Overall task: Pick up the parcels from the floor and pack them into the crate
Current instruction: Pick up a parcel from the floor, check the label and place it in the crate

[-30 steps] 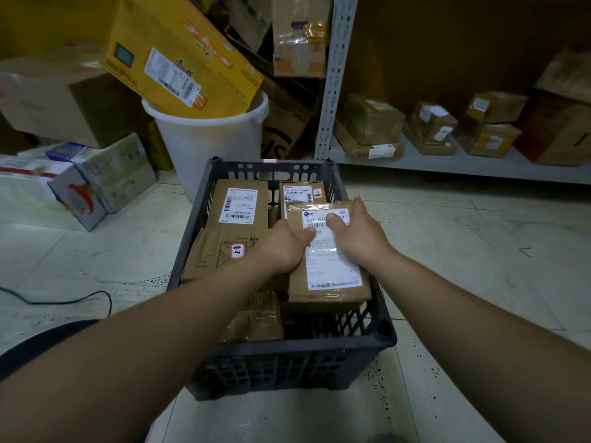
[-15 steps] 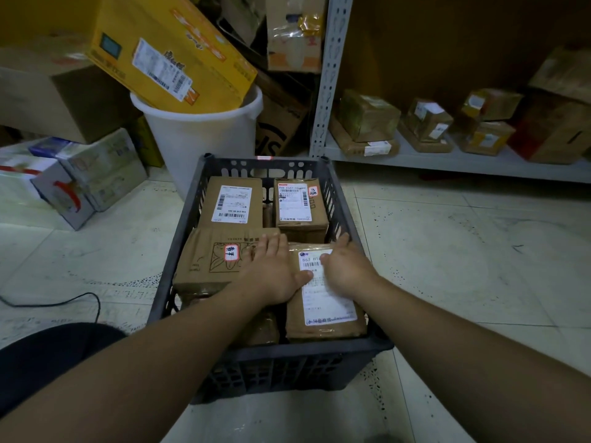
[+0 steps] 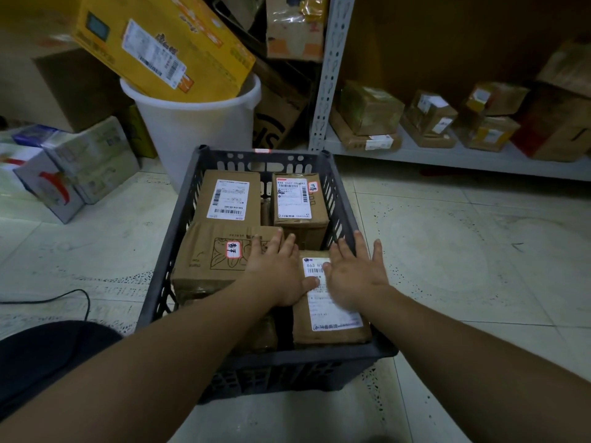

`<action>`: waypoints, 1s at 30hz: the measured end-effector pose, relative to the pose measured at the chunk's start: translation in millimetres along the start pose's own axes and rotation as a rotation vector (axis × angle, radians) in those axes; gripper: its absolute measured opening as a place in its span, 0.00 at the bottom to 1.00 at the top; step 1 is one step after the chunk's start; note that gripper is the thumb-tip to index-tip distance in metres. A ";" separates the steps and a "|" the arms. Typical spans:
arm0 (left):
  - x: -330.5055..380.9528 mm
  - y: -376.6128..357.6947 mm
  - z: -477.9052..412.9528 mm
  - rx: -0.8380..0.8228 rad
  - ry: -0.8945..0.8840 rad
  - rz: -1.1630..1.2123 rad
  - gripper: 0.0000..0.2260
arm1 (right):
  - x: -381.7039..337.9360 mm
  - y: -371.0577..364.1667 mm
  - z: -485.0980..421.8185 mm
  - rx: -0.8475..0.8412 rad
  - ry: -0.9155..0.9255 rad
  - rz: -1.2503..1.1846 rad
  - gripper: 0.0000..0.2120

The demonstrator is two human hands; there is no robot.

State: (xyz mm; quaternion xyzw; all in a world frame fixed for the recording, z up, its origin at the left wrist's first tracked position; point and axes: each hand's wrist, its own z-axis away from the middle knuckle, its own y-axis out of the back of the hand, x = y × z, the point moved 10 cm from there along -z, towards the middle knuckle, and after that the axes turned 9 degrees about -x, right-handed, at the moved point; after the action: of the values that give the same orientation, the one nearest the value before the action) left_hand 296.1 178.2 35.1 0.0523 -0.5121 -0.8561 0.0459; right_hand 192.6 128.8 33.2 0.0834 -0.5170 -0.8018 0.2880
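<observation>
- Head view: our left hand (image 3: 278, 273) and right hand (image 3: 355, 278) rest flat, fingers (image 3: 360, 243) straight and spread, on the near-right parcel (image 3: 332, 318) inside the crate (image 3: 179, 231).
- At least four parcels sit packed; boxes (image 3: 80, 167) on the floor (image 3: 447, 251) far left may remain.

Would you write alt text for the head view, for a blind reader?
The left hand and right hand, fingers spread, are flat over cardboard parcels packed in a dark plastic crate on a tiled floor. A white bucket stands behind.
</observation>
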 end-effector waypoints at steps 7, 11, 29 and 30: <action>-10.5 -3.9 2.4 -0.062 -0.042 0.083 0.36 | -5.3 4.1 6.0 0.017 0.058 -0.069 0.30; -10.2 -5.6 -0.4 -0.038 -0.047 0.053 0.34 | -15.0 1.6 4.0 0.005 0.104 0.023 0.30; -85.6 -21.1 38.1 -0.004 0.183 0.235 0.35 | -53.8 -5.4 7.7 -0.014 0.209 -0.147 0.29; -83.5 -21.8 37.2 0.004 0.188 0.223 0.35 | -54.7 -7.0 8.0 -0.009 0.206 -0.142 0.29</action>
State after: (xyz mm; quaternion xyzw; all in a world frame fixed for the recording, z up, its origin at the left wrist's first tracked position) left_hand 373.1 231.9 36.9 0.0751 -0.5097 -0.8361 0.1884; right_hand 231.4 167.1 21.7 0.2005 -0.4740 -0.8096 0.2822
